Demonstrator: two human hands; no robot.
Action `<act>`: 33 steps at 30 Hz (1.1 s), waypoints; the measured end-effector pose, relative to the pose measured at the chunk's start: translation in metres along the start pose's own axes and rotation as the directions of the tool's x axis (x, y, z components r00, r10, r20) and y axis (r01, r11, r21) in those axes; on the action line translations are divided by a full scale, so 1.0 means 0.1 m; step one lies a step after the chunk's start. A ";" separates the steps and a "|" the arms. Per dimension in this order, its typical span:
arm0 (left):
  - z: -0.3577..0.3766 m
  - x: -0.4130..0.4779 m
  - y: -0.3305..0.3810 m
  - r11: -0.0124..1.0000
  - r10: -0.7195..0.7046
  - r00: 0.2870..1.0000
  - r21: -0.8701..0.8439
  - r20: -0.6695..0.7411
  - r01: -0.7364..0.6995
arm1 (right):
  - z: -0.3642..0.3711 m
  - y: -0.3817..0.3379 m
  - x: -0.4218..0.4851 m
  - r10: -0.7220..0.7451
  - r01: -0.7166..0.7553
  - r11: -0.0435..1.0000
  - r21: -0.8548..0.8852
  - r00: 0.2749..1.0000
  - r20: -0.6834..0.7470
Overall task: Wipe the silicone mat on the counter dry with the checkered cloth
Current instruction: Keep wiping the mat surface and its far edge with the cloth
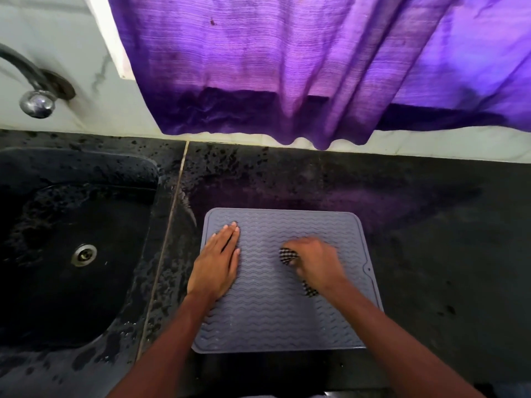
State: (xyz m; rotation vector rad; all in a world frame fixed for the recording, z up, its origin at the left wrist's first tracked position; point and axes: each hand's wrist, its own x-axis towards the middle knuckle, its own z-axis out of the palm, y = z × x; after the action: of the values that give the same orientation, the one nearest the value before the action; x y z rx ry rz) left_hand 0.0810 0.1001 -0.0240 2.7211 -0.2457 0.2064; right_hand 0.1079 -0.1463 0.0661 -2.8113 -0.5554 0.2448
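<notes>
The left hand [217, 265], fingers together, pins the silicone mat [275, 320]; the right hand [314, 261], clamped on the checkered cloth [288, 255], wipes mid-mat; edges probably remain.

I've got a black counter [431, 254] across the lower view, speckled with wet patches near its back edge. A black sink [71, 254] is set in on the left, a metal drain [84, 255] near its middle. A tap [34, 90] comes off the white wall [71, 38] above it, blurred. A purple curtain [287, 67] hangs along the top, darker at its hem, the hem just above the counter's back edge.
</notes>
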 end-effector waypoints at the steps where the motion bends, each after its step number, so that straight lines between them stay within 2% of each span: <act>1: 0.00 0.01 0.01 1.000 0.008 1.000 0.000 -0.003 -0.008 | 0.06 -0.01 0.01 0.007 -0.007 1.000 -0.018 1.000 -0.006; 12: 0.04 0.02 0.01 1.000 0.023 1.000 -0.008 -0.010 -0.023 | -0.16 0.81 -0.36 0.231 -0.230 0.971 -0.072 0.973 0.014; 21: 0.04 0.03 0.04 1.000 0.010 1.000 -0.013 -0.016 -0.011 | -0.49 1.36 -0.64 0.441 -0.437 0.888 -0.139 0.897 -0.004; 24: 0.03 0.02 0.05 1.000 0.007 1.000 -0.008 -0.012 -0.007 | -0.46 1.10 -0.51 0.384 -0.387 0.921 -0.034 0.920 -0.077; 28: 0.04 0.02 0.04 1.000 0.002 1.000 -0.002 -0.001 -0.002 | -0.21 0.43 -0.21 0.145 -0.135 0.985 0.107 0.986 -0.084; 30: 0.04 0.02 0.03 1.000 0.006 1.000 0.002 0.005 -0.006 | -0.04 0.19 -0.11 0.072 -0.066 0.991 0.115 0.996 -0.056; 33: 0.03 0.02 0.02 1.000 0.016 1.000 -0.002 0.006 -0.016 | 0.09 0.11 -0.11 0.072 -0.069 0.996 0.056 0.996 -0.051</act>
State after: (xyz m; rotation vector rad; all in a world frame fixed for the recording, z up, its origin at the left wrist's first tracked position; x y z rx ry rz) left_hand 0.0829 0.0966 -0.0257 2.7194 -0.2687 0.2024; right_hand 0.0999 -0.1581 0.0555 -2.7795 -0.4317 0.1957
